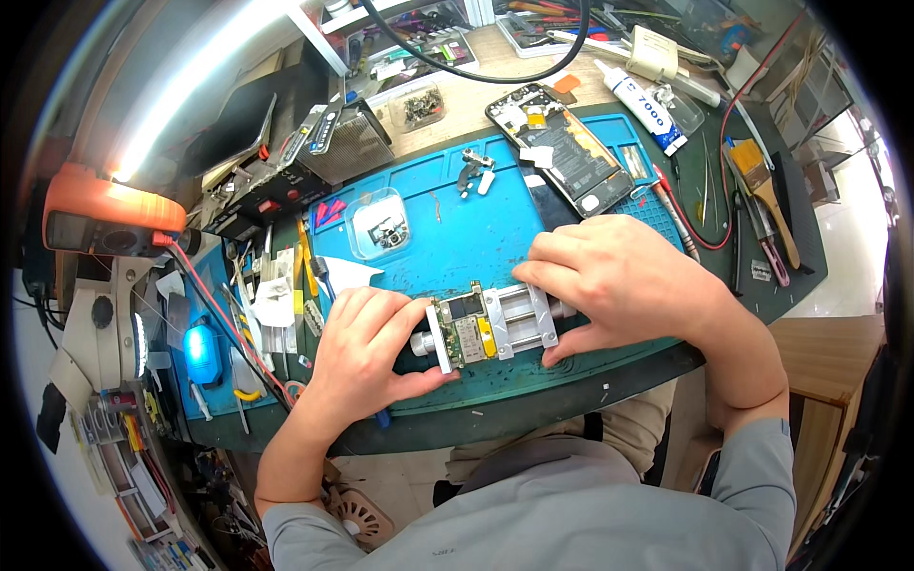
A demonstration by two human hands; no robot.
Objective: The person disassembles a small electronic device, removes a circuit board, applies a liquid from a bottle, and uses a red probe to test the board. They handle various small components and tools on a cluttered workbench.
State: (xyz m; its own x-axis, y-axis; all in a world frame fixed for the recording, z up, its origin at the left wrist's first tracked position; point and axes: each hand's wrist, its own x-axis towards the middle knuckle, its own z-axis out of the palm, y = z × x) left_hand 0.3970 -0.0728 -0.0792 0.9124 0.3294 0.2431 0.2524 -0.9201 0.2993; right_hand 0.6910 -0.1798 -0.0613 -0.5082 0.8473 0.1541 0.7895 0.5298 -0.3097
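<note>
A metal circuit board holder (526, 321) sits at the front of the blue work mat (476, 228), with a small green circuit board (468, 340) between its left jaw and its sliding block. My left hand (360, 354) grips the left end, thumb at the near side and fingertips at the far side. At the right end, my right hand (624, 278) grips the holder between thumb and fingers, and part of its knob is hidden by that hand. Beyond the right hand lies an opened phone (566, 152) with its inside facing up.
A clear plastic box (378, 224) of small parts stands on the mat, near a small metal piece (473, 171). A white and blue glue tube (643, 107) lies at the back right. Brushes and tweezers lie far right. On the left are an orange multimeter (112, 211) and a blue light (202, 354).
</note>
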